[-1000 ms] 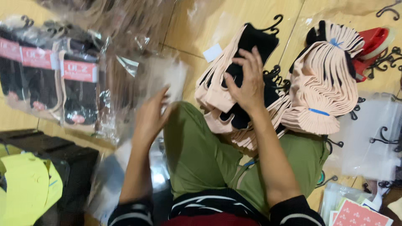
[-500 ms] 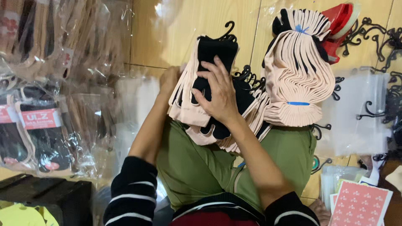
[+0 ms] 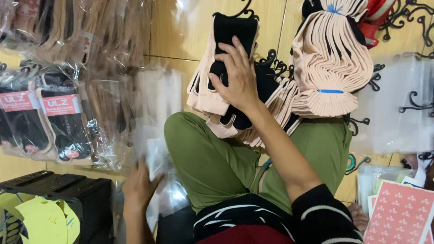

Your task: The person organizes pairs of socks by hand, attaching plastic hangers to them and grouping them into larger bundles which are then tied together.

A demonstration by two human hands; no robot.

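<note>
My right hand (image 3: 238, 77) rests on top of a stack of black and beige socks (image 3: 235, 36) on small black hangers, fingers spread and curled over the top black pair. The stack lies on my green-trousered knee (image 3: 212, 158). My left hand (image 3: 138, 187) is low at the left, blurred, touching a pile of clear plastic bags (image 3: 158, 104); whether it grips one I cannot tell. A tied bundle of beige socks (image 3: 332, 68) with a blue band lies just right of the stack.
Packaged black socks in clear bags (image 3: 58, 122) lie at the left on the wooden floor. A black plastic crate (image 3: 58, 190) with yellow paper sits bottom left. A red patterned sticker sheet (image 3: 398, 212) is bottom right. Loose black hangers (image 3: 411, 18) and clear bags (image 3: 398, 108) lie at the right.
My left hand has left the sock stack and dropped down-left to the clear bags. My right hand stays on the top black pair. The view has shifted slightly.
</note>
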